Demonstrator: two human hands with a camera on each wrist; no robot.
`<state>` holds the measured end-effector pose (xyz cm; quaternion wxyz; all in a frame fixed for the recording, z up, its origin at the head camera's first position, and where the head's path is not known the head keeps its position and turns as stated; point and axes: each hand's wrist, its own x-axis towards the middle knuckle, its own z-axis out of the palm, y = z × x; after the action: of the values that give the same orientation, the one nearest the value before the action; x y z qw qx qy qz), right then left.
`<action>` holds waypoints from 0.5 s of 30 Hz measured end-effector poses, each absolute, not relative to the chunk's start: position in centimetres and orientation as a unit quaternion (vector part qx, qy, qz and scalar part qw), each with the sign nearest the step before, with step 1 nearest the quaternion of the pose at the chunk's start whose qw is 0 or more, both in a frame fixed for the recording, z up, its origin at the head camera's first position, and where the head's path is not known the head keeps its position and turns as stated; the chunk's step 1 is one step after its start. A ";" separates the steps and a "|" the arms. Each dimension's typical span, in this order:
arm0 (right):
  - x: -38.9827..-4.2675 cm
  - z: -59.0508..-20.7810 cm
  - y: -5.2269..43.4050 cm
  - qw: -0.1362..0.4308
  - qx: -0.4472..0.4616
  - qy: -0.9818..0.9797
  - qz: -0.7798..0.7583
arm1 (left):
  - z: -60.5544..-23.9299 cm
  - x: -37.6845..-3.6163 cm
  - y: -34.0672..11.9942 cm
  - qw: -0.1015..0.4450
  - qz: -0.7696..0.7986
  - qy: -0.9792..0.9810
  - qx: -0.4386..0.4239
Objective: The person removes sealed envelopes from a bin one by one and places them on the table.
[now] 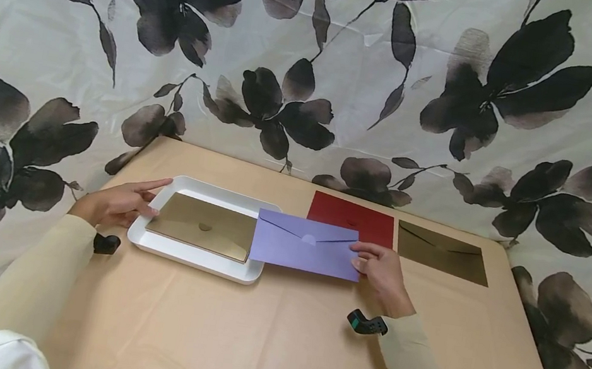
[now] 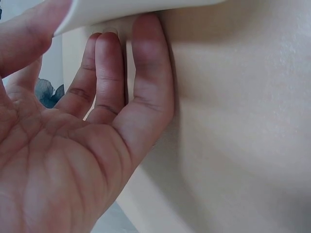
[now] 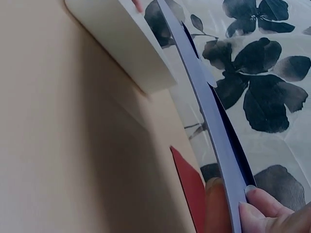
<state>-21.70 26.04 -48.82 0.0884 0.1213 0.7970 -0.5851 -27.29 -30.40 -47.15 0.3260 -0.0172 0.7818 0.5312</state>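
I can read no words, numbers, labels or brand marks anywhere here. The purple envelope (image 1: pixel 304 251) I pinch in my right hand (image 1: pixel 383 274) is blank on the side facing me, and so are the gold envelope (image 1: pixel 202 226) in the white tray (image 1: pixel 193 256), the red envelope (image 1: pixel 352 218) and the other gold one (image 1: pixel 441 252). The cloth behind the table carries only a dark flower print, no lettering.
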 end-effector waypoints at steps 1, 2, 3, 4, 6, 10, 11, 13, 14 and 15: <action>-21.6 -48.8 26.3 0.089 0.119 0.797 -0.585 | -47.1 -27.2 -30.4 0.326 0.533 0.780 -0.016; -21.4 -48.8 26.5 0.089 0.117 0.798 -0.584 | -47.1 -27.2 -30.4 0.326 0.536 0.779 -0.015; -21.3 -48.8 26.7 0.088 0.115 0.799 -0.583 | -47.1 -27.2 -30.4 0.326 0.535 0.780 -0.015; -21.2 -48.8 26.9 0.089 0.113 0.800 -0.582 | -47.0 -27.2 -30.5 0.325 0.533 0.781 -0.014; -21.0 -48.7 27.3 0.090 0.112 0.802 -0.580 | -47.0 -27.1 -30.6 0.325 0.530 0.783 -0.015; -20.7 -48.5 28.2 0.098 0.120 0.803 -0.576 | -46.9 -27.0 -30.7 0.325 0.523 0.788 -0.022; -20.6 -48.4 28.4 0.097 0.123 0.802 -0.576 | -46.9 -27.0 -30.7 0.326 0.524 0.787 -0.023; -20.4 -48.2 28.9 0.095 0.128 0.802 -0.575 | -46.9 -27.0 -30.6 0.327 0.527 0.784 -0.024; -20.3 -48.2 29.2 0.095 0.128 0.803 -0.574 | -46.9 -27.0 -30.6 0.328 0.529 0.783 -0.021; -20.3 -48.1 29.4 0.093 0.127 0.803 -0.575 | -46.9 -27.0 -30.6 0.329 0.530 0.782 -0.021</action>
<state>-20.26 29.39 -48.15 0.0926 0.1271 0.8029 -0.5750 -27.00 -30.64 -46.91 0.3288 -0.0207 0.7817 0.5296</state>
